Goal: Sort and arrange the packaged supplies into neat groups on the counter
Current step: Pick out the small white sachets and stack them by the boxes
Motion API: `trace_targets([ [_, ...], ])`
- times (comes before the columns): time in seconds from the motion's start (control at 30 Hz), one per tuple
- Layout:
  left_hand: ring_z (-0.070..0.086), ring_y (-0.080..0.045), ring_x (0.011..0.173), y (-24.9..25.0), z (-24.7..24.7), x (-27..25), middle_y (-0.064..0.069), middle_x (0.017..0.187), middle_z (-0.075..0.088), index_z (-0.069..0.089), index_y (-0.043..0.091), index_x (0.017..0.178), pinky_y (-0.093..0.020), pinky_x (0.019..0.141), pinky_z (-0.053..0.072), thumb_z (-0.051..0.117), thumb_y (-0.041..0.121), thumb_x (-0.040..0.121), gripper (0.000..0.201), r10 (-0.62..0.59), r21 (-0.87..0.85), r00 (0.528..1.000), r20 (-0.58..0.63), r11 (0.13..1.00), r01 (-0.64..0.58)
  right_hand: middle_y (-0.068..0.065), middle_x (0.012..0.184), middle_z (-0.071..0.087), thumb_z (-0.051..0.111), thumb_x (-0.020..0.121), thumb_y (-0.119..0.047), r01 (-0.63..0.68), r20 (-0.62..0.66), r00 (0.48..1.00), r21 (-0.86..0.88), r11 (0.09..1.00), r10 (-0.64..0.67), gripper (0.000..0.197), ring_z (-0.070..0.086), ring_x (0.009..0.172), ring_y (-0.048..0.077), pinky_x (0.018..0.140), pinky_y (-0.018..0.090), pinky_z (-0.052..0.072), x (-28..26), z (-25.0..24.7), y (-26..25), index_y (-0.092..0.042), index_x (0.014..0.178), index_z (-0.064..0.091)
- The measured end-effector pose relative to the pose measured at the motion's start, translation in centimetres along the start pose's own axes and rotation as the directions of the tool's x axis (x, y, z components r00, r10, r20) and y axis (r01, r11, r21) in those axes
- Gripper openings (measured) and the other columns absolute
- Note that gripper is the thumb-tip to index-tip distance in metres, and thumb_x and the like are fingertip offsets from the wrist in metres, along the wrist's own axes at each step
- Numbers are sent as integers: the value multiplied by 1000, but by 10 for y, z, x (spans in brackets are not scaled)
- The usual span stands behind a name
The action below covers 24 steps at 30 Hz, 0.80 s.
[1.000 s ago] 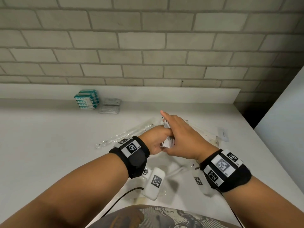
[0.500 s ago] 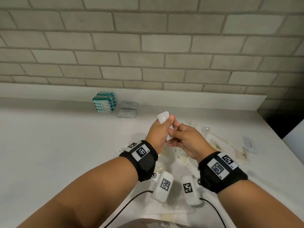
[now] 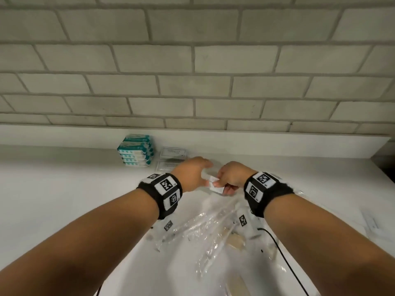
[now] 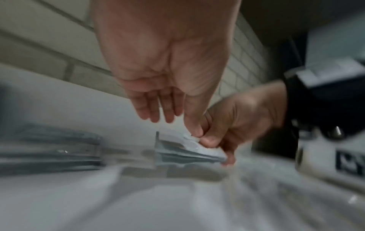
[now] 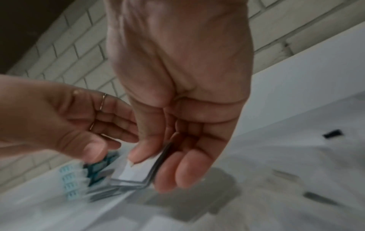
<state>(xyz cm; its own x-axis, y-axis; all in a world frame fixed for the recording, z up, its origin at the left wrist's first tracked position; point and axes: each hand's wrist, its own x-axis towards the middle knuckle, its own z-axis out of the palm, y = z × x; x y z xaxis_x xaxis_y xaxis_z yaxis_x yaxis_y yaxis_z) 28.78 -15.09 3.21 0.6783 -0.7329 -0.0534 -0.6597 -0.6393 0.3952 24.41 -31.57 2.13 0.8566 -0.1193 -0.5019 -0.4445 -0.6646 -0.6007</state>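
Observation:
My right hand (image 3: 221, 184) pinches a small stack of flat white packets (image 3: 214, 187) just above the counter (image 3: 64, 189); the right wrist view shows its thumb on top and its fingers under the stack (image 5: 136, 173). My left hand (image 3: 204, 166) hovers beside it with straight fingers. In the left wrist view the left thumb tip touches the top of the stack (image 4: 177, 150). Just beyond, by the back ledge, stand a pile of teal tissue packs (image 3: 135, 150) and two piles of flat clear packets (image 3: 173, 153).
Long clear-wrapped items (image 3: 205, 227) lie scattered on the counter under my forearms, with a black cable (image 3: 284, 253) across them. A white card (image 3: 372, 225) lies near the right edge. A brick wall (image 3: 192, 60) rises behind the ledge.
Both hands moved forward and down toward the flat packets at the back. The left hand, which held a white packet up, has opened; the right hand now holds the stack.

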Motion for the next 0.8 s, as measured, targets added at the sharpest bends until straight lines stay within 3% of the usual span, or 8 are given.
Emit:
trace_targets([
  [0.1,52,-21,120,-7,4,18,1,135,54,54,23,135,-33,99,43,67,25,86,51,73,228,980,183,967,-115,10,70,65,65,90,-25,-43,84,994,-236,971,64,34,63,61,24,72,32,54,26,-6,-8,2,111,67],
  [0.2,54,-23,116,-13,11,30,-1,131,56,56,21,132,-32,93,45,66,28,86,48,60,281,974,219,952,-121,4,61,61,64,91,-26,-42,74,995,-341,939,71,35,57,40,13,67,27,52,36,-8,-11,1,114,66],
  [0.23,55,-24,113,-14,14,33,-2,129,57,57,19,130,-30,89,44,67,29,85,46,61,283,974,218,951,-123,4,63,63,65,90,-26,-22,72,996,-367,930,52,35,57,40,13,68,27,52,35,-9,-10,0,113,66],
  [0.33,58,-22,103,-18,23,38,-2,119,61,61,19,120,-24,75,37,69,31,83,40,70,241,981,180,964,-113,6,95,68,75,77,-32,86,64,996,-465,881,-64,46,66,77,22,78,32,53,21,-12,-11,-8,114,63],
  [0.4,57,-20,94,-21,24,39,-1,110,61,61,19,115,-25,71,38,72,32,79,39,55,183,987,153,980,-83,3,115,56,80,70,-36,132,83,991,-578,805,-103,62,62,96,23,86,36,53,11,-12,-10,-18,122,54],
  [0.5,57,-20,86,-21,23,40,-2,102,60,55,17,109,-28,68,42,74,30,78,38,58,149,988,144,986,-79,3,121,50,81,71,-34,155,38,984,-667,729,-174,67,59,101,24,84,35,51,12,-5,-3,-18,127,48],
  [0.63,58,-22,90,-18,21,51,-4,107,60,51,12,113,-27,69,40,70,29,83,39,55,219,987,149,972,-87,6,121,54,78,74,-28,159,-38,971,-633,758,-235,62,59,104,26,79,33,46,25,-9,-2,-15,125,45],
  [0.8,55,-27,106,-23,8,81,-8,118,53,49,10,122,-35,84,47,69,25,83,47,-32,348,994,108,937,-8,7,120,59,68,81,-22,129,-150,949,-614,779,-276,53,60,106,27,73,30,41,45,-19,-9,-12,128,45],
])
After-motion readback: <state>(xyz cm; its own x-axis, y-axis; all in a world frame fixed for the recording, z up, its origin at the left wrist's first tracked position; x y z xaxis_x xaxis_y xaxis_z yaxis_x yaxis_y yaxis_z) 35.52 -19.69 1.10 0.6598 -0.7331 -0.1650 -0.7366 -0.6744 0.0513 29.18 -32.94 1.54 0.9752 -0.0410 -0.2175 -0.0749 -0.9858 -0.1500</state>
